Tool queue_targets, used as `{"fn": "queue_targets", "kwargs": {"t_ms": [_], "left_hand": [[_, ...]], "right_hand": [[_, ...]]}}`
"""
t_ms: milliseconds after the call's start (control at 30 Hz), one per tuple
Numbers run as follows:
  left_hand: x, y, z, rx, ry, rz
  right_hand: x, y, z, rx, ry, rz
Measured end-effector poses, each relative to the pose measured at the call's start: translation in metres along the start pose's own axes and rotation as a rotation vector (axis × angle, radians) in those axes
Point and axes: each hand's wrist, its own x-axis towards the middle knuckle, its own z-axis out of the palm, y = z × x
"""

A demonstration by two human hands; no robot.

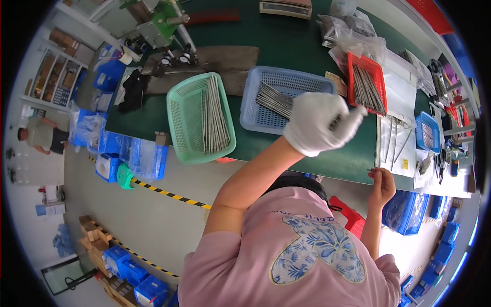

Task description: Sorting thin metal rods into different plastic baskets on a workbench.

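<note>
My left hand (318, 122), in a white glove, is raised over the right part of the blue basket (254, 118). Its fingers curl around what look like thin metal rods (335, 123), only their dark ends showing. Several grey metal rods (275, 100) lie in that basket, partly behind the glove. My bare right hand (382, 188) is by the table's front edge, thumb and fingertips pinched on something small and dark that I cannot make out. A red basket (350, 77) full of rods stands beyond the glove. Left of the blue basket, a mint green basket (176, 120) holds long rods (215, 117).
A steel plate (225, 59) with dial gauges (176, 59) and a green stand (158, 28) occupy the far left of the green table (342, 158). On the right are plastic bags (353, 30), a small blue basket (427, 130) and loose rods (394, 140). Another person (43, 134) is far left.
</note>
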Motion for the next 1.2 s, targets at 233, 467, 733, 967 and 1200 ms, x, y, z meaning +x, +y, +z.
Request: {"fn": "queue_targets", "kwargs": {"t_ms": [233, 467, 733, 967, 1200], "left_hand": [[-0.029, -0.025, 0.007, -0.417, 0.091, -0.231], [-0.003, -0.078, -0.059, -0.662, 0.552, -0.507], [-0.015, -0.108, 0.005, 0.316, -0.433, -0.099], [-0.098, -0.146, 0.067, 0.3, -1.017, -0.264], [-0.115, -0.138, 0.056, 0.271, -0.929, -0.463]], "right_hand": [[-0.033, 0.002, -0.03, -0.263, 0.004, 0.131], [-0.071, 0.022, -0.059, -0.324, 0.086, 0.378], [-0.043, 0.03, -0.072, -0.435, -0.051, 0.415], [-0.036, 0.038, -0.085, -0.517, -0.141, 0.303], [-0.031, 0.066, -0.079, -0.362, -0.171, 0.339]]}}
